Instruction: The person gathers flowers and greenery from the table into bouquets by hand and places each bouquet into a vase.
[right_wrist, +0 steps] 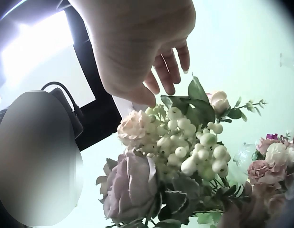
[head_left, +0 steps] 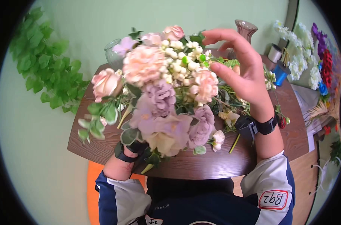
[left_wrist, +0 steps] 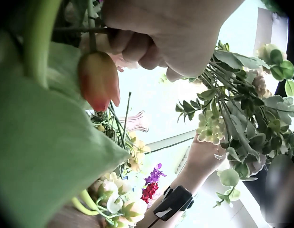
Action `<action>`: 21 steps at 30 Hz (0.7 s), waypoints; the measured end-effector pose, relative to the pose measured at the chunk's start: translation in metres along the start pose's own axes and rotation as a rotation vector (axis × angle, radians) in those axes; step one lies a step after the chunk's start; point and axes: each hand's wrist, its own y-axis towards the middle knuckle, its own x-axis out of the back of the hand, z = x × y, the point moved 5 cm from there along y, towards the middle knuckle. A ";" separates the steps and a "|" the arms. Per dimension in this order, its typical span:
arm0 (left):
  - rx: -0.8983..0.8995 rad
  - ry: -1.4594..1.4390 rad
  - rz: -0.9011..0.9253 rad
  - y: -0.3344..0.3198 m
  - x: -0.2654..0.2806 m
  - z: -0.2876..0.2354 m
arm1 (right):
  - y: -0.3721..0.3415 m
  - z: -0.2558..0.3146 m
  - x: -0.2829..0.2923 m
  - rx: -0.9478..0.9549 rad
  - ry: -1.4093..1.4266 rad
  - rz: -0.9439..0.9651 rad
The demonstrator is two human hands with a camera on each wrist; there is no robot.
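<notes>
A bouquet of artificial flowers fills the middle of the head view, with a pale peach bloom [head_left: 144,65], mauve roses [head_left: 159,97] and white berries [head_left: 176,60]. My left hand [left_wrist: 166,38] grips its stems from below, fingers curled; in the head view the blooms hide that hand. My right hand [head_left: 243,69] is raised at the bouquet's right side, fingers spread and thumb close to the berries. In the right wrist view its fingers [right_wrist: 168,71] hang loosely above the white berries [right_wrist: 185,142], holding nothing. An orange tulip [left_wrist: 99,78] hangs below my left hand in the left wrist view.
The dark wooden table [head_left: 215,167] carries more loose flowers and a cut stem [head_left: 234,143]. Behind stand a pinkish glass vase [head_left: 246,29], a clear vase [head_left: 112,54] and a blue spool [head_left: 281,73]. Green leaf garlands [head_left: 47,60] hang on the left wall.
</notes>
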 end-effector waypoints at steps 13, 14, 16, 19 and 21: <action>-0.061 0.077 -0.002 0.001 -0.016 -0.009 | -0.002 0.012 -0.012 0.213 -0.257 0.324; -0.065 0.081 -0.003 0.004 -0.018 -0.009 | -0.001 0.012 -0.008 0.192 -0.263 0.269; -0.073 0.089 -0.003 0.009 -0.024 -0.008 | 0.001 0.010 -0.003 0.215 -0.245 0.126; -0.084 0.087 0.014 0.005 -0.021 -0.012 | 0.001 0.005 0.007 0.191 -0.204 0.024; -0.084 0.075 0.035 0.007 -0.027 -0.007 | 0.001 0.006 0.010 0.211 -0.235 -0.014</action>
